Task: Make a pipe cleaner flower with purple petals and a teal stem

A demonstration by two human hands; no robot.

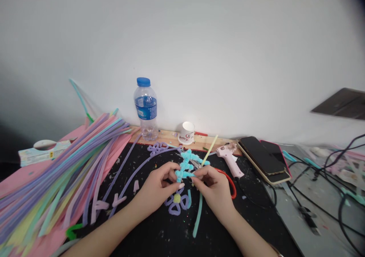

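Observation:
Both hands hold a turquoise shape twisted from fuzzy pipe cleaner above the black work mat. My left hand is closed in a pinch at its left side. My right hand pinches a short end of it on the right. A purple pipe-cleaner flower with a yellow centre lies just below my left fingertips. A teal pipe-cleaner strip lies on the mat between the hands. Behind my right hand are red-handled scissors, partly hidden, and a pale yellow strip pointing up.
Left is a large bundle of coloured pipe cleaners on pink sheets. A water bottle and a paper cup stand at the wall. To the right are a pink glue gun, phones and black cables.

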